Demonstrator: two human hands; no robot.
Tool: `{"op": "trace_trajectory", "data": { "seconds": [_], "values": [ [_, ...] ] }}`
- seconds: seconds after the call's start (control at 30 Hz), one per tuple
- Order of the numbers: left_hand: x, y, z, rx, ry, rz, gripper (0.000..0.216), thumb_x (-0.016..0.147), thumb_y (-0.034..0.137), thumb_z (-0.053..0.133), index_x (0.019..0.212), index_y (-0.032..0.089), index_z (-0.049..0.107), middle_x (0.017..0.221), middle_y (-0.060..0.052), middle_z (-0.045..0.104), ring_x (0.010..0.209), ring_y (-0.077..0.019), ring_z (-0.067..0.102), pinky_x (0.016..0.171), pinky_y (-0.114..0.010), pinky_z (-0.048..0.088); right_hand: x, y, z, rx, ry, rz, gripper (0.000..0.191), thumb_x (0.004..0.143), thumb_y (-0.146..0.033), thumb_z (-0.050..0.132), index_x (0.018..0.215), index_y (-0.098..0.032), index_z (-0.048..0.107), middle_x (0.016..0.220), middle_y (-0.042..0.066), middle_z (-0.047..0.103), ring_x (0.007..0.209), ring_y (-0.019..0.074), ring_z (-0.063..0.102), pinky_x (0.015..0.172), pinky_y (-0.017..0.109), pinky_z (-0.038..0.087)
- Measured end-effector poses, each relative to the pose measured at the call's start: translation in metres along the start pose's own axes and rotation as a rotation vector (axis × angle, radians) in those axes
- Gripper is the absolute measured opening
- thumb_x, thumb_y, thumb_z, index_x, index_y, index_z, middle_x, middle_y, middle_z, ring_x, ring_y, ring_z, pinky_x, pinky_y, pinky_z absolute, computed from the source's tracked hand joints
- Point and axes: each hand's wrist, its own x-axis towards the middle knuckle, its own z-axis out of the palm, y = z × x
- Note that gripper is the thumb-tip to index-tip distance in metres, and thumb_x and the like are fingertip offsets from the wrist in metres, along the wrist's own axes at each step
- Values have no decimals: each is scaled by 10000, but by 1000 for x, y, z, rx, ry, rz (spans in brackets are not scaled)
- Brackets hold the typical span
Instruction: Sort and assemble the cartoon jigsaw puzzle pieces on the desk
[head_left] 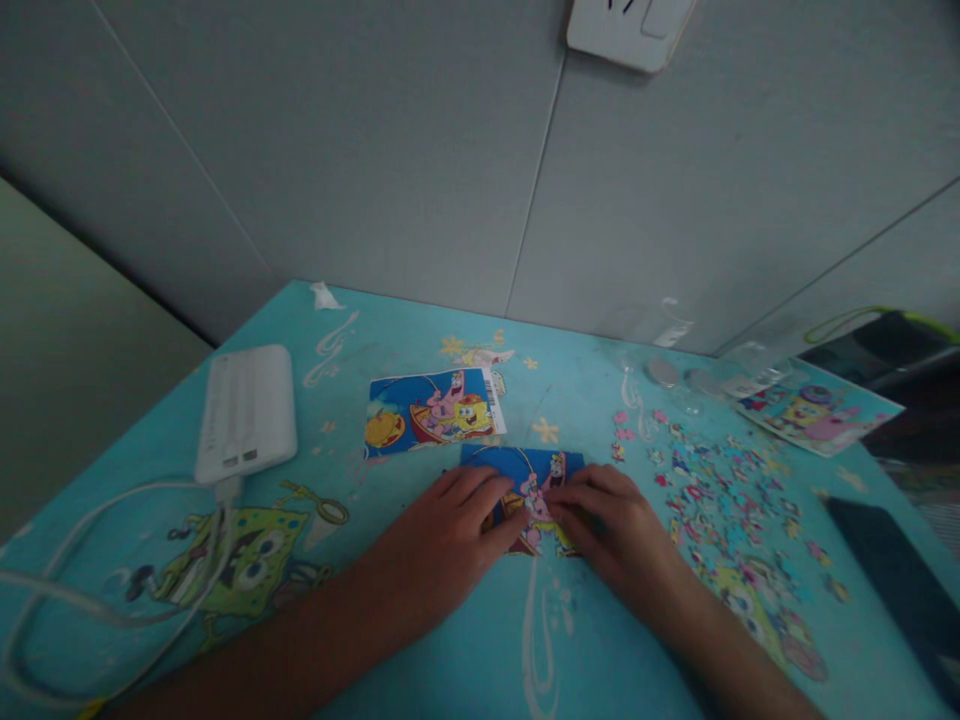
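A small jigsaw puzzle (525, 462) with a blue background and cartoon figures lies mostly joined on the table, partly covered by my hands. My left hand (457, 515) rests over its left side, fingers extended and slightly bent, thumb reaching toward the middle. On the right side, my right hand (604, 515) has thumb and forefinger pinched together at the puzzle's centre. Whatever lies between those fingertips is hidden or too small to name. Just behind, a picture card (442, 408) carries what looks like the same design.
Many loose jigsaw pieces (720, 490) spread to the right. Beyond them lie clear plastic packaging (667, 350), another picture card (817, 408) and a dark flat object (892, 570). At left, a white power bank (247, 410) trails a cable (67, 545). A grey wall (375, 150) borders the table's back.
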Motion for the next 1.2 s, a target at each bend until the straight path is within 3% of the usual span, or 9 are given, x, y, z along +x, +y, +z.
{"op": "trace_trajectory", "data": {
  "seconds": [0.6, 1.2],
  "values": [
    [1, 1, -2, 18, -38, -16, 321, 1016, 308, 502, 1330, 273, 557, 1316, -84, 556, 1250, -279, 503, 1023, -465, 473, 1, -10, 14, -54, 3, 27, 101, 955, -224, 608, 943, -229, 708, 935, 52, 663, 880, 210, 596, 835, 382, 483],
    [-3, 1, 4, 14, 55, 2, 312, 1006, 304, 521, 1307, 258, 588, 1340, -104, 549, 1267, -292, 506, 1025, -494, 490, 0, -12, 8, -76, 19, 5, 134, 965, -227, 587, 1012, -240, 712, 958, 58, 655, 895, 215, 584, 824, 385, 458]
  ]
}}
